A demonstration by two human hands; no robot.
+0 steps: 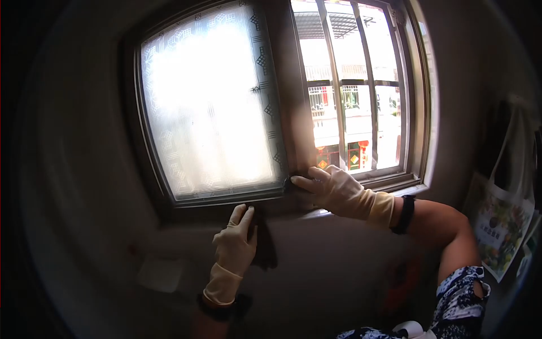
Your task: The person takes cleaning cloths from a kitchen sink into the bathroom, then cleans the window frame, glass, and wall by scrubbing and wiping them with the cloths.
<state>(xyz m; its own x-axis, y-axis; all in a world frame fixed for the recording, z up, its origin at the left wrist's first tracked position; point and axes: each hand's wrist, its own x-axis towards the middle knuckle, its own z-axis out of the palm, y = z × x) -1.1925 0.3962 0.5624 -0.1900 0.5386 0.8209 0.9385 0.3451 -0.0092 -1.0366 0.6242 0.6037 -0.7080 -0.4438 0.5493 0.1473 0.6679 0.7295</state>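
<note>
A sliding window has a frosted pane [209, 113] with a patterned border in a dark frame [152, 164]. My left hand [234, 243], in a pale rubber glove, has its fingertips at the frame's lower rail. Something dark, cloth or shadow, hangs beside its palm; I cannot make out whether it is held. My right hand [341, 191], gloved too, rests with fingers apart on the pane's lower right corner, where the frame's upright meets the bottom rail. Both wrists wear dark bands.
Right of the pane the window is open, with bars [339, 101] across it and a building outside. A printed tote bag [499, 226] hangs on the right wall. Below the window at the left is a pale, dim object [161, 274]. A reddish thing [401, 285] sits low at right.
</note>
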